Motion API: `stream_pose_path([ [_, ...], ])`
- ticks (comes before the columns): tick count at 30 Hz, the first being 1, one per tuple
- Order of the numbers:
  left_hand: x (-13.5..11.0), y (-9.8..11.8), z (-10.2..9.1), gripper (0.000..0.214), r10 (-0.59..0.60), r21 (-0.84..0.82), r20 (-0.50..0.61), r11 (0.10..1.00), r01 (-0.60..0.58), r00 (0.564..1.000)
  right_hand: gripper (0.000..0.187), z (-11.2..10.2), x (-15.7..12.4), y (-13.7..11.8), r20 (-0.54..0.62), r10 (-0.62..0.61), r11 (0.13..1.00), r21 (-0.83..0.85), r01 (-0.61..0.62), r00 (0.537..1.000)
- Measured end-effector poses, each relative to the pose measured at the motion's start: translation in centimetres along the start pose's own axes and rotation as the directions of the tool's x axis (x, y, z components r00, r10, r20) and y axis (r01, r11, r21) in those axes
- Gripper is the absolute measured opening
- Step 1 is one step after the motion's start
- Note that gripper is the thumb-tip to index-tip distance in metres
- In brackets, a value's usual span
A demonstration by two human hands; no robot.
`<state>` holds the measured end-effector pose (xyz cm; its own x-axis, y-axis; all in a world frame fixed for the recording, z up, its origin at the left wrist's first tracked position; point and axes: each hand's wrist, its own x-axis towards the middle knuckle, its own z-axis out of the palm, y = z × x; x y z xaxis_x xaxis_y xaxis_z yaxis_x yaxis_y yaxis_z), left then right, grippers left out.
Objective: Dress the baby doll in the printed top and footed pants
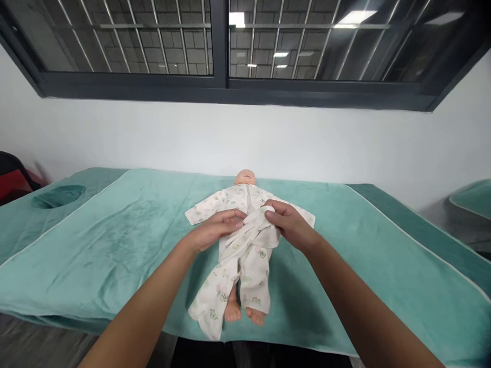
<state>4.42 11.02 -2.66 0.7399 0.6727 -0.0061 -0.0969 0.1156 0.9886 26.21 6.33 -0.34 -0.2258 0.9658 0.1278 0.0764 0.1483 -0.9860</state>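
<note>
- in the head view, what did our right hand [289, 222] have?
- we pinched the waist of the printed baby trousers [253, 276] between thumb and fingers.
- and our left hand [220, 227]?
- we touched the waist's other side with it, but couldn't tell whether it gripped.
- where were the trousers?
- over the baby doll [245, 177], which lay face up in a long-sleeved top [229, 198] on the teal sheet [115, 245]. one trouser leg covered a doll leg down to the foot; the other slanted out beside the bare foot.
</note>
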Motion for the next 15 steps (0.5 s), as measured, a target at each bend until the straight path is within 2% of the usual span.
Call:
stream_pose_path([
  [2, 0.1, -0.8, -0.3, 0.027, -0.003, 0.011, -0.038, 1.000, 0.003, 0.999, 0.038, -0.2, -0.1, 0.3, 0.008, 0.030, 0.992, 0.118, -0.031, 1.000],
  [5, 0.4, -1.7, -0.3, 0.030, -0.028, 0.080, 0.047, 0.997, 0.024, 0.999, 0.034, 0.0, -0.1, 1.2, -0.046, 0.058, 0.965, 0.258, -0.044, 0.997],
  [6, 0.4, -1.9, -0.1, 0.028, -0.020, 0.111, 0.039, 0.994, 0.015, 0.999, 0.032, 0.1, 0.0, 1.6, -0.055, 0.064, 0.952, 0.304, -0.044, 0.996],
  [8, 0.6, -2.1, 0.6, 0.021, 0.057, 0.136, -0.097, 0.990, -0.043, 0.994, 0.027, 0.6, 0.1, 2.4, -0.024, 0.095, 0.934, 0.347, -0.081, 0.995],
  [9, 0.8, -2.2, 1.1, 0.018, 0.115, 0.132, -0.205, 0.987, -0.089, 0.972, 0.025, 0.9, 0.2, 2.8, 0.025, 0.120, 0.939, 0.322, -0.121, 0.992],
  [11, 1.0, -2.1, 2.1, 0.016, 0.218, 0.114, -0.404, 0.976, -0.188, 0.888, 0.025, 1.6, 0.2, 3.3, 0.153, 0.183, 0.964, 0.169, -0.208, 0.971],
  [12, 1.0, -2.1, 2.5, 0.016, 0.242, 0.099, -0.466, 0.970, -0.222, 0.851, 0.026, 1.9, 0.2, 3.4, 0.201, 0.212, 0.970, 0.073, -0.231, 0.956],
  [13, 1.0, -2.1, 2.9, 0.016, 0.242, 0.071, -0.505, 0.968, -0.239, 0.829, 0.027, 2.2, 0.2, 3.3, 0.230, 0.232, 0.971, -0.001, -0.238, 0.945],
  [15, 0.5, -2.0, 3.2, 0.018, 0.177, -0.033, -0.515, 0.974, -0.226, 0.838, 0.027, 2.5, 0.3, 3.0, 0.215, 0.237, 0.971, -0.022, -0.237, 0.948],
])
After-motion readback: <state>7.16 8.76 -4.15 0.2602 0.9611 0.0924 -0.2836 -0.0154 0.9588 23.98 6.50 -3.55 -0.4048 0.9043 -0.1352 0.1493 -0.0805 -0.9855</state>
